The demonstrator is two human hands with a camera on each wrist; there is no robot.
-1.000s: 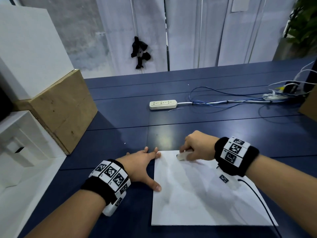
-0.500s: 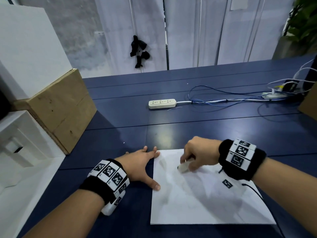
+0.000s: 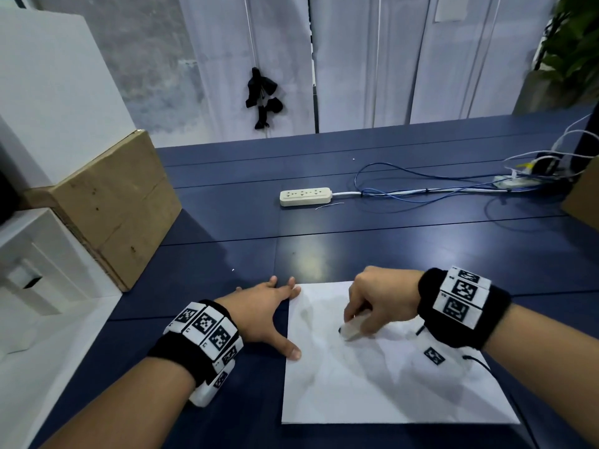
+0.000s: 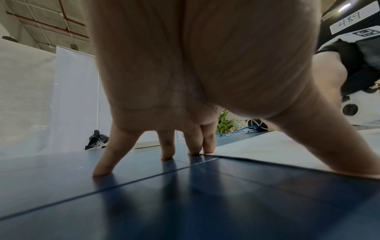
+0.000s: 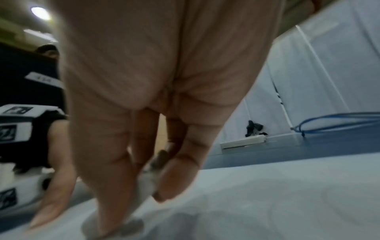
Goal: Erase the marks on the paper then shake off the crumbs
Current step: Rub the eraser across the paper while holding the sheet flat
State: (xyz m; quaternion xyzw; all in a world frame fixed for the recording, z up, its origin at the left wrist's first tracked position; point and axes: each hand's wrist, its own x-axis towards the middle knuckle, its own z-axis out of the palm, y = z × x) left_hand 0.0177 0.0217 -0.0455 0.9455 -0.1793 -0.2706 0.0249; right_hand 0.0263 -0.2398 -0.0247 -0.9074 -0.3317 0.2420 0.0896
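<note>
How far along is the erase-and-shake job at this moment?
Done: nothing can be confirmed; faint grey smudges show on the paper. In hand: the right hand pinches the eraser against the sheet, while the left hand presses its left edge flat. Left: finishing the erasing, then shaking off crumbs; the sheet lies on the table.

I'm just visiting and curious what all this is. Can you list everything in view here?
paper: one, white sheet, flat on the near table.
eraser: one, white with a dark tip, on the paper's upper part.
table: one, dark blue, under everything.
power strip: one, cream, mid-table.
cables: several, blue and white, running right from the strip.
cardboard box: one, brown, on the left.
plant: one, green, far right corner.
wrist bands: two, black with black-and-white markers, one per wrist.
left hand: fingers spread flat, holding down the paper's left edge.
right hand: pinches the eraser.
</note>
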